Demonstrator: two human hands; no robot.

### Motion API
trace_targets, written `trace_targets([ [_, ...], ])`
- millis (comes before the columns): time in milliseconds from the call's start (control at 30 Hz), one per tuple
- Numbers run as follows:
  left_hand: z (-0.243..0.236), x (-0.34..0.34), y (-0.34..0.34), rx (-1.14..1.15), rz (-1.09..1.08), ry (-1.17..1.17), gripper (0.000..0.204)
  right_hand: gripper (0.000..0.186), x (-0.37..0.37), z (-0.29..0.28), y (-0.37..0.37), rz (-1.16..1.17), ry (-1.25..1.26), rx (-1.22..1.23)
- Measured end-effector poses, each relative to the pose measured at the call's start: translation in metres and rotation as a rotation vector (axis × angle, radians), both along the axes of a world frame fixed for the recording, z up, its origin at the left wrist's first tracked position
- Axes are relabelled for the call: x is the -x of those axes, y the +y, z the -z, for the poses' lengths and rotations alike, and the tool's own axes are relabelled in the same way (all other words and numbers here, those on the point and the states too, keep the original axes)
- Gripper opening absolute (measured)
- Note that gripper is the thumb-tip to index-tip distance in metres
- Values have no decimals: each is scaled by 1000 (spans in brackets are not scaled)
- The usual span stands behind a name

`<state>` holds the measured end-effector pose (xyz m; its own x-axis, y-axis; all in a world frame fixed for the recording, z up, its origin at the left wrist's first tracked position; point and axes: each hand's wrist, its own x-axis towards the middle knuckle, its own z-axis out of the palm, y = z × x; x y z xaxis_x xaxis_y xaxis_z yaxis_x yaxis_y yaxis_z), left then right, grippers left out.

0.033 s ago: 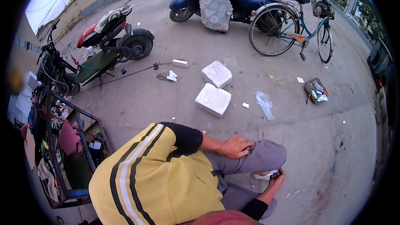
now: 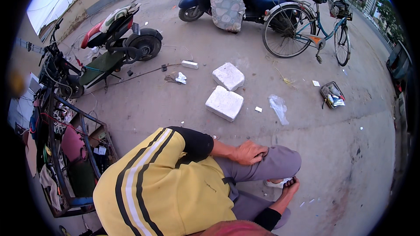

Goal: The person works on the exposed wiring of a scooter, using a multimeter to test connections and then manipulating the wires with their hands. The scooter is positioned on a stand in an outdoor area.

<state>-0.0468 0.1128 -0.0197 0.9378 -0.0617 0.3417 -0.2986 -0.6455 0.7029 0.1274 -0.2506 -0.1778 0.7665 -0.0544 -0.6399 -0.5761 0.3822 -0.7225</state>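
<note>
My left hand (image 2: pixel 250 152) rests on my bent leg in grey-purple trousers (image 2: pixel 282 162), its fingers lying loosely over the cloth near the knee. Lower down, my right hand (image 2: pixel 291 185) is beside a light shoe (image 2: pixel 275 184), its fingers curled together. Something small and dark shows at those fingertips, but I cannot make out what it is. My yellow shirt (image 2: pixel 188 188), with black and white stripes, fills the lower middle. Beyond the left hand, two white foam-like blocks (image 2: pixel 225 103) lie on the ground, one just behind the other.
At the left stand an electric scooter (image 2: pixel 111 46) and a metal-framed cart (image 2: pixel 83 148) full of odds and ends. A blue scooter (image 2: pixel 258 2) and a bicycle (image 2: pixel 306 30) are parked at the back. A plastic bag (image 2: pixel 278 109) and a small black tray (image 2: pixel 332 95) of items lie at the right.
</note>
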Motion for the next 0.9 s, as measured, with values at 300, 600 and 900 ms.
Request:
trace_targets([
  [300,-2,-1,1,-23,10,-28,18,31,0,3,-2,-27,22,21],
  [600,-6,0,3,-31,6,33,19,17,6,-11,10,-21,18,59],
  [900,2,0,-2,-25,-1,-27,21,17,27,-40,30,-38,-22,135],
])
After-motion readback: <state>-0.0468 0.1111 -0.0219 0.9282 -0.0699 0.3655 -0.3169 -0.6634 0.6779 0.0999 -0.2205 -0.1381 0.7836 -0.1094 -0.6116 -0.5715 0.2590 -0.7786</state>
